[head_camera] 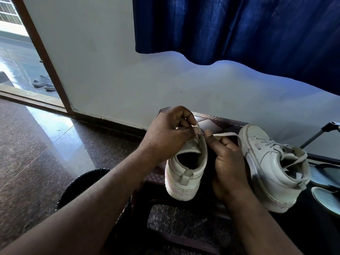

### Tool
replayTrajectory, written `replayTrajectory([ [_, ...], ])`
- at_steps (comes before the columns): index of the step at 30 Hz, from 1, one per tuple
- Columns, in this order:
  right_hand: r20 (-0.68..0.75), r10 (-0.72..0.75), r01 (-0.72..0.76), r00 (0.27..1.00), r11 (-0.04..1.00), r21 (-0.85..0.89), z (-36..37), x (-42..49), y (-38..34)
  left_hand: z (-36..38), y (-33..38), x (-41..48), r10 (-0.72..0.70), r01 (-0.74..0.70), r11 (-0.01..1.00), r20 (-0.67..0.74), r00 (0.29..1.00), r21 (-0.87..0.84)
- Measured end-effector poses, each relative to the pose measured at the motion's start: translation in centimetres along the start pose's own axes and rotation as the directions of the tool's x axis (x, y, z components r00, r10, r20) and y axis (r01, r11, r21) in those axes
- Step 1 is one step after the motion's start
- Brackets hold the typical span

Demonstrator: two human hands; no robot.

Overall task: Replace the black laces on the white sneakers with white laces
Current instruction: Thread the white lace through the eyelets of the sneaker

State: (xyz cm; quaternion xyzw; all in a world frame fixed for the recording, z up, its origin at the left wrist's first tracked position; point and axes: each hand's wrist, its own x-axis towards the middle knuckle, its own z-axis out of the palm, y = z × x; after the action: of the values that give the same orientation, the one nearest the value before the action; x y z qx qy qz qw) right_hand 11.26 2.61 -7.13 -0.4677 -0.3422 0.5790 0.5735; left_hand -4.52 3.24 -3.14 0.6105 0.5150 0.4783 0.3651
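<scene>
A white sneaker (185, 170) is shown between the two hands, heel toward the viewer and opening upward, resting on a dark patterned stool (217, 119). A white lace (227, 134) is stretched above the sneaker's tongue. One part of it is pinched between the thumb and forefinger of the left hand (169, 131), whose remaining fingers are curled in over the front of the shoe. Another part is held at the raised thumb and curled fingers of the right hand (228, 162), which is set against the sneaker's right side; from there the lace is carried away to the right. How the lace is threaded under the left hand cannot be told.

Just right of the right hand, touching its back, a second white sneaker (272, 172) is seen tilted on its side, fitted with pale laces. Further right of that hand, a pair of light slippers (327, 197) is partly visible. Beyond both hands a pale wall (110, 70) and a blue curtain (239, 28) are shown. Far left of the left hand, past an open doorway, grey sandals (43, 83) are seen on tiles.
</scene>
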Motion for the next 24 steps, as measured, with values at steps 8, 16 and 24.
replayTrajectory([
  [8, -0.325, -0.161, 0.183, 0.932, 0.982, 0.037, -1.9, 1.7, -1.6, -0.1, -0.3, 0.0, 0.011, -0.012, 0.998, 0.010, 1.000, 0.055],
  [16, -0.131, -0.049, 0.041, 0.990, 0.997, -0.062, 0.0, 0.4, -0.1, 0.1, -0.7, 0.3, 0.006, -0.007, 0.999, 0.015, 1.000, 0.049],
  [24, -0.153, -0.038, 0.041, 0.988, 0.999, 0.019, -1.3, 1.0, -0.8, 0.2, -1.2, 0.6, -0.022, 0.022, 1.000, 0.039, 0.999, -0.001],
])
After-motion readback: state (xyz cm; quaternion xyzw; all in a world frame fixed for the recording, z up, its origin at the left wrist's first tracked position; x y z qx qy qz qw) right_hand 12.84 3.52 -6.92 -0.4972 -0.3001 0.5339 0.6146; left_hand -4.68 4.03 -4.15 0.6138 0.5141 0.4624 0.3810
